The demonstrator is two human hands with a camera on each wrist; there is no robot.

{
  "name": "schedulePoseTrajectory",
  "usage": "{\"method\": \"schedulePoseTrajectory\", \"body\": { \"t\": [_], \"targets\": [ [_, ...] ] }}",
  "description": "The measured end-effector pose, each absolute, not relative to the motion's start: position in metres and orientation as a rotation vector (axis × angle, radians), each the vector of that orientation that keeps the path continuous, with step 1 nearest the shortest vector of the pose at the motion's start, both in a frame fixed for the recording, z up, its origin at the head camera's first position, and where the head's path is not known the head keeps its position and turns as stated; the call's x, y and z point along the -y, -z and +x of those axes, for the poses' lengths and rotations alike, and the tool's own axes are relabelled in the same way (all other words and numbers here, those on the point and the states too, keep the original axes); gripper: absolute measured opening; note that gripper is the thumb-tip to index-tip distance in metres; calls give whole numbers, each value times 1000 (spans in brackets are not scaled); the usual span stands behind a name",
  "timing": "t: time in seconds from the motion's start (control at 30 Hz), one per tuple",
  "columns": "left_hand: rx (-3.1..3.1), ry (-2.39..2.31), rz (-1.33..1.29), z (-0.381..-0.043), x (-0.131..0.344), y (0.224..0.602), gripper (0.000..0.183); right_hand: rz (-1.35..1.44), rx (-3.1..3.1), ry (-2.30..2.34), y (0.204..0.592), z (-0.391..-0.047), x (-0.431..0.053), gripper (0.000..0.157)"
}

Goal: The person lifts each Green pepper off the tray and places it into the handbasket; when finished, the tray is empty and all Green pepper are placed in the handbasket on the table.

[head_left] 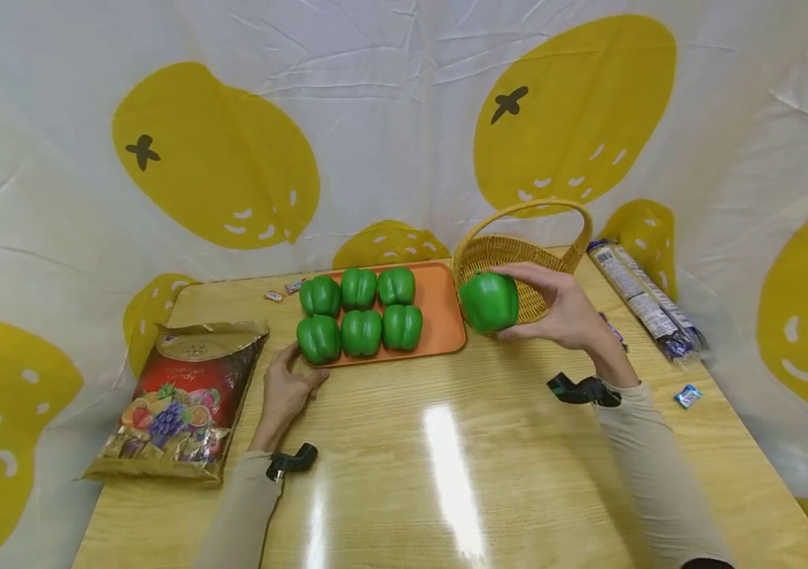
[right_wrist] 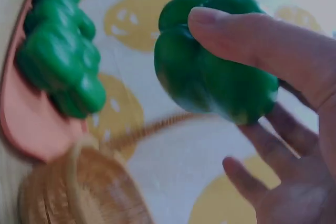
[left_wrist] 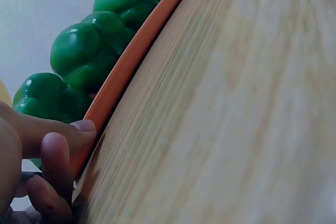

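Note:
My right hand holds a green bell pepper above the front of a wicker basket. Seen from the right wrist, the thumb lies across the pepper, with fingers round its far side. An orange tray carries several more green bell peppers in two rows on its left and middle. At the tray's front left corner, my left hand grips the edge. In the left wrist view its thumb lies at the tray rim, with the other fingers curled below.
A large candy bag lies on the table's left. Small wrapped candies sit behind the tray. On the right are a long packet and a blue candy. A lemon-print cloth hangs behind.

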State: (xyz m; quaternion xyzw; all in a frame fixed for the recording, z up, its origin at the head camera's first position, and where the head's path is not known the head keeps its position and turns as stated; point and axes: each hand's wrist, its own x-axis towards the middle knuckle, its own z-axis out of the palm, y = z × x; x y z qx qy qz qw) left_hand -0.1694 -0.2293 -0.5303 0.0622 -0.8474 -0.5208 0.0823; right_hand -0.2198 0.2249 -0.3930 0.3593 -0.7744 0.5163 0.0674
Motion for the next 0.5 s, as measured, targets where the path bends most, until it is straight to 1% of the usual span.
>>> {"method": "schedulePoseTrajectory", "body": {
  "t": [0.17, 0.37, 0.5],
  "targets": [
    [2540, 1513, 206, -169, 229, 530, 79, 979, 2251, -1860, 404, -259, -251, 86],
    [2530, 1567, 203, -168, 228, 531, 78, 852, 2360, -1882, 400, -288, -257, 81],
    [2515, 1571, 189, -168, 229, 531, 77, 772, 2459, -1856, 402, -307, -256, 81]
  ]
}}
